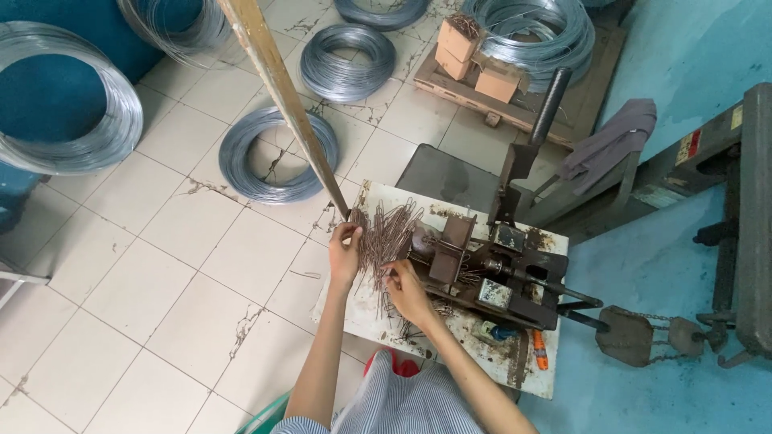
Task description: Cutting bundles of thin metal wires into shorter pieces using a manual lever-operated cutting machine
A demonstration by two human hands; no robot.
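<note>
On the stained white bench (515, 366), left of the dark rusty iron bending machine (498, 269), lies a tangled heap of thin brown bent wire pieces (388, 233). Left hand (344, 253) pinches the heap's far edge; right hand (406, 289) grips strands nearer the machine. Shiny grey wire coils (277, 157) lie on cracked tiles beyond.

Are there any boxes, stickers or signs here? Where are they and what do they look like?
Cardboard boxes: three small brown cubes on the wooden pallet at the top, beside a wire coil; one is open with bent wire pieces inside.
Sticker: on the grey machine frame at the right, a small strip, yellow with a red end.
Second sticker: just above it, small and yellowish.
No screens.
</note>
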